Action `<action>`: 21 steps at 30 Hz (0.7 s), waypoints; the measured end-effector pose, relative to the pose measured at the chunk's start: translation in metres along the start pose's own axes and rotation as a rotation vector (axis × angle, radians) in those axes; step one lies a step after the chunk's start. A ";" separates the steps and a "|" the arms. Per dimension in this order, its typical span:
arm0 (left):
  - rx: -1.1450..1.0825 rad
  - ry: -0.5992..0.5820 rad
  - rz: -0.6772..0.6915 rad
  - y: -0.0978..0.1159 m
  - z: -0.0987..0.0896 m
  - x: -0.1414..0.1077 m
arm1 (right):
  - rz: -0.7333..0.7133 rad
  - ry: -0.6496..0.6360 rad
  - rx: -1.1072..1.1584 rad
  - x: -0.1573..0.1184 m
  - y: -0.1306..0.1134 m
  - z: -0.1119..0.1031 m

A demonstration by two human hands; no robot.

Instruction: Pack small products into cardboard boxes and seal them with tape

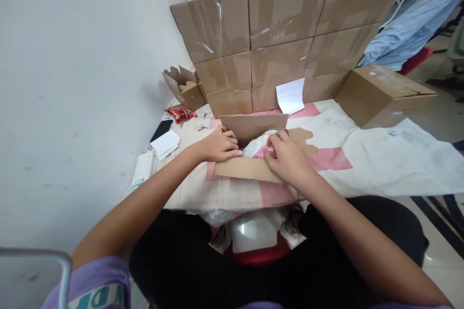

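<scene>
A small cardboard box point(250, 168) lies with its flaps open on the cloth-covered table, close to its front edge. Inside it are a white plastic-wrapped item point(255, 146) and something pink point(261, 152). My left hand point(222, 145) rests over the box's left end, fingers bent, with nothing visible in them. My right hand point(286, 155) reaches over the right end, its curled fingertips at the pink item; whether they grip it is hard to make out.
Tall taped cardboard panels point(224, 72) stand behind the box, with a white paper point(291, 96) against them. A closed carton point(384, 96) is at the right. At the left are an open carton point(188, 89), a red packet point(180, 113), white cards point(166, 144) and a white device point(143, 168).
</scene>
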State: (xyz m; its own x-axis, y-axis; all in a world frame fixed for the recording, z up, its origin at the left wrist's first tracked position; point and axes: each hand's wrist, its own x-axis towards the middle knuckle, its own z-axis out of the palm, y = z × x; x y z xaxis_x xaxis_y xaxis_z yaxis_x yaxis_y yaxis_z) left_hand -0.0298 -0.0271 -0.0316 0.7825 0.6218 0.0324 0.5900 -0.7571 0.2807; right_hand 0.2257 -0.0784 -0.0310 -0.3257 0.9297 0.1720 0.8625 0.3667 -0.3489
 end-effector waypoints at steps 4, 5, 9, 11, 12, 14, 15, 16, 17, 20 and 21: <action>0.161 0.228 0.015 0.005 -0.004 -0.008 | 0.007 -0.029 0.026 0.005 0.007 -0.003; 0.192 0.305 -0.012 0.004 -0.006 -0.013 | 0.001 -0.033 0.029 0.005 0.008 -0.003; 0.218 0.440 -0.186 -0.006 -0.012 -0.041 | 0.001 -0.048 0.006 0.004 0.008 -0.006; 0.201 0.346 -0.279 -0.009 -0.018 -0.049 | -0.010 -0.056 0.003 0.003 0.006 -0.006; 0.206 0.292 -0.313 -0.008 -0.021 -0.049 | -0.017 -0.054 0.003 0.003 0.005 -0.006; 0.236 0.237 -0.330 -0.003 -0.025 -0.042 | -0.018 -0.045 0.004 0.002 0.003 -0.007; 0.240 0.236 -0.315 0.000 -0.025 -0.034 | -0.004 -0.036 0.008 0.002 0.003 -0.007; 0.210 0.252 -0.301 0.003 -0.023 -0.025 | 0.014 -0.026 0.019 0.002 0.002 -0.008; 0.151 0.271 -0.295 0.005 -0.018 -0.014 | 0.033 -0.015 0.037 0.002 0.003 -0.008; -0.086 0.300 -0.375 0.001 0.010 0.017 | 0.077 0.005 0.098 0.005 0.007 -0.009; -0.128 0.289 -0.407 -0.003 0.022 0.026 | 0.085 0.011 0.112 0.007 0.009 -0.010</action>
State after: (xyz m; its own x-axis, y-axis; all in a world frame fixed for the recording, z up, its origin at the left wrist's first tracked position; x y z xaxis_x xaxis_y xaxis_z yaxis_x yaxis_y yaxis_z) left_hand -0.0069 -0.0126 -0.0530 0.3970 0.9046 0.1554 0.7919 -0.4232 0.4403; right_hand 0.2352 -0.0693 -0.0241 -0.2490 0.9572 0.1475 0.8379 0.2892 -0.4628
